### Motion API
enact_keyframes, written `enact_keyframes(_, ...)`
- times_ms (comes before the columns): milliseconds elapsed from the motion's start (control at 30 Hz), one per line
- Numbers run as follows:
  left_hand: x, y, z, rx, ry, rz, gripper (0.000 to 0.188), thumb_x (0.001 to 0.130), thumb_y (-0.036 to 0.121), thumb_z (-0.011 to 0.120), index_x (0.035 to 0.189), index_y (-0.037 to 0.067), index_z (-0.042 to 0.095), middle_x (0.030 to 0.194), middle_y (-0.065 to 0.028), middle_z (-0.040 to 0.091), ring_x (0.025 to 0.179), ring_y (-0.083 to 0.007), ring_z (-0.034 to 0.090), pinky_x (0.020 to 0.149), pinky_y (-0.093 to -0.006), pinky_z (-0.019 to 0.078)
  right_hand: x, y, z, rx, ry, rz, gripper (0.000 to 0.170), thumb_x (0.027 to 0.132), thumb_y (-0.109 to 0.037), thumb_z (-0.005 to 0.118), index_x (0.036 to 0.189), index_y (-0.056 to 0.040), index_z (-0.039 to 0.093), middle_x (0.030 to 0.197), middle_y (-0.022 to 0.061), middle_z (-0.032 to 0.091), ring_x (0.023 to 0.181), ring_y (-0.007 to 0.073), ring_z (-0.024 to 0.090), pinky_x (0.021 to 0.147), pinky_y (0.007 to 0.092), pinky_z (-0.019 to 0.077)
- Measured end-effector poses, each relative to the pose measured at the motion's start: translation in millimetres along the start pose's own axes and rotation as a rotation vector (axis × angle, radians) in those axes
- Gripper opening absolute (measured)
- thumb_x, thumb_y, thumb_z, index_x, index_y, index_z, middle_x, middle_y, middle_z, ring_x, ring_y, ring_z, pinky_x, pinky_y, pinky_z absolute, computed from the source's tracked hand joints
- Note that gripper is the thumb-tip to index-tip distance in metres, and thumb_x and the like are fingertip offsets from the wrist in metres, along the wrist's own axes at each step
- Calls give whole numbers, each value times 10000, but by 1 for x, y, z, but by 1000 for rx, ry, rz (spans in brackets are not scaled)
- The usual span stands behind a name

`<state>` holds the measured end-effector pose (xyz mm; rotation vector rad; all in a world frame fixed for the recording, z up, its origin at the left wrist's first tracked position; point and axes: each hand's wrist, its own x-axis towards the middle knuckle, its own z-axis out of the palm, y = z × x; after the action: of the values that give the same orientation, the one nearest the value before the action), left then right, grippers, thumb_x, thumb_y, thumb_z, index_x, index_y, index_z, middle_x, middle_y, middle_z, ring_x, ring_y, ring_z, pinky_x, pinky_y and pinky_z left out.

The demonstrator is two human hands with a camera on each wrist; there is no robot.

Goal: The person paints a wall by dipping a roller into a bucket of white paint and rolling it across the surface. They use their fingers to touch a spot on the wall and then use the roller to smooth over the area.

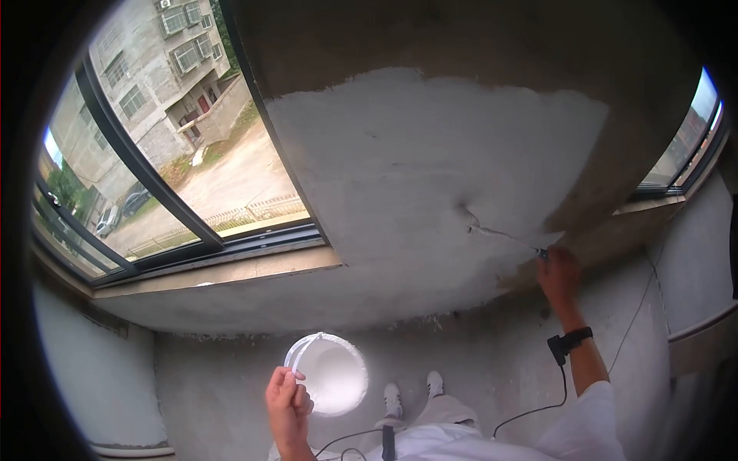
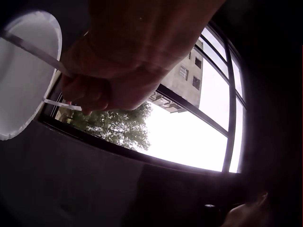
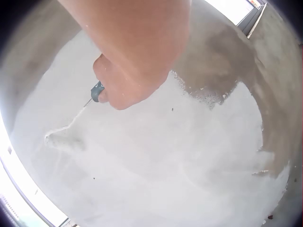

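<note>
My right hand (image 1: 561,275) grips the dark handle (image 3: 97,91) of a paint roller, whose thin wire frame (image 1: 503,234) runs up and left to the wall. The roller's end lies against the white-coated part of the wall (image 1: 430,161), its sleeve blending into the white in the right wrist view. Low in front of my body, my left hand (image 1: 290,403) holds a white bucket (image 1: 363,367) by its strap-like handle (image 2: 35,50). The bucket's inside looks white all over.
Brown-grey bare wall (image 1: 461,38) borders the white patch above and at the right. A large dark-framed window (image 1: 146,169) stands at the left, a smaller window (image 1: 684,150) at the right. My shoes (image 1: 393,399) are on the grey floor. A cable (image 1: 530,419) hangs from the right wrist camera.
</note>
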<state>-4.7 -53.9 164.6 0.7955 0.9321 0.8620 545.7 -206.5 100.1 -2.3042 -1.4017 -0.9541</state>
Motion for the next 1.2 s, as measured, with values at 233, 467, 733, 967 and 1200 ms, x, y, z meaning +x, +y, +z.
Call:
enact_keyframes(233, -14, -3, -2, 71, 59, 13, 176, 1020, 186, 507, 910, 54, 546, 526, 91, 292, 435, -18, 203, 419, -235, 138, 32, -92, 23, 109, -79, -116, 331, 809, -311, 721, 989, -52, 620, 774, 121, 562, 694, 308, 561, 627, 448, 445)
enact_keyframes(467, -32, 6, -4, 143, 181, 45, 195, 1025, 233, 509, 896, 88, 525, 532, 115, 288, 416, 0, 222, 397, -211, 165, 45, -156, 33, 406, -43, -132, 296, 800, -316, 748, 881, -65, 615, 676, 90, 571, 605, 295, 570, 545, 417, 438)
enact_keyframes(733, -14, 2, -11, 180, 119, 90, 191, 1024, 227, 507, 896, 86, 524, 523, 108, 294, 411, 0, 215, 380, -213, 154, 18, -30, -28, 375, -199, 266, 340, 863, -389, 688, 811, -57, 640, 712, 137, 665, 670, 368, 653, 606, 440, 504)
enact_keyframes(967, 13, -9, 2, 134, 51, 70, 191, 1018, 230, 519, 902, 78, 529, 520, 99, 294, 415, -8, 213, 391, -222, 156, 26, 101, -78, -2, -176, 329, 382, 892, -432, 632, 894, -60, 717, 749, 170, 687, 727, 393, 666, 655, 472, 520)
enact_keyframes(1200, 18, -10, 2, 126, 4, 46, 195, 1012, 229, 528, 904, 68, 541, 531, 95, 308, 422, -12, 229, 401, -231, 165, 70, 21, -81, -19, -220, 189, 381, 892, -433, 629, 827, -63, 691, 677, 162, 654, 662, 382, 649, 615, 466, 508)
